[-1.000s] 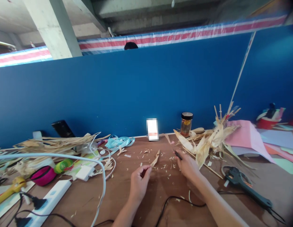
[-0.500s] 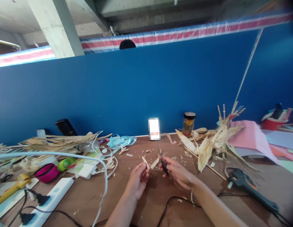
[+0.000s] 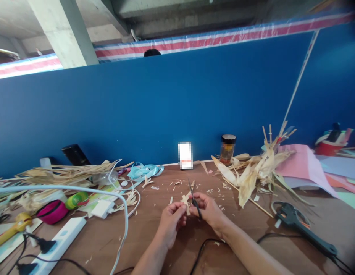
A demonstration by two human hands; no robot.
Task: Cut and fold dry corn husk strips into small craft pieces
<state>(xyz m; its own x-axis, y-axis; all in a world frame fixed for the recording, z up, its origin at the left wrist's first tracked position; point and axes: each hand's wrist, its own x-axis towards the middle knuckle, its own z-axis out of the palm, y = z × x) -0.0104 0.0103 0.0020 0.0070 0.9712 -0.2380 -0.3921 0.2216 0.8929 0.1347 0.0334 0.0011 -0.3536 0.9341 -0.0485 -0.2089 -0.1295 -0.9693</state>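
Pinched in my left hand (image 3: 171, 223) is a small pale strip of corn husk (image 3: 186, 199), low over the brown table (image 3: 154, 244). My right hand (image 3: 209, 214) is closed round dark-handled scissors (image 3: 196, 205), their blades pointing away from me. The fingertips of that hand come close to the husk strip; whether they touch it I cannot tell. Slim pale scraps (image 3: 177, 183) lie scattered on the tabletop beyond both hands.
A bright blurred phone-like screen (image 3: 186, 156) stands against the blue partition (image 3: 154, 110). Right are a dark-lidded jar (image 3: 228, 149), a dried husk bundle (image 3: 249, 183) and a black glue gun (image 3: 306, 229). Left are a white power strip (image 3: 61, 242), cables and blue ribbon (image 3: 144, 171).
My hands have come together, the right moving left with the scissors still in it. The fingers of both now meet around the husk strip. The view has shifted slightly.
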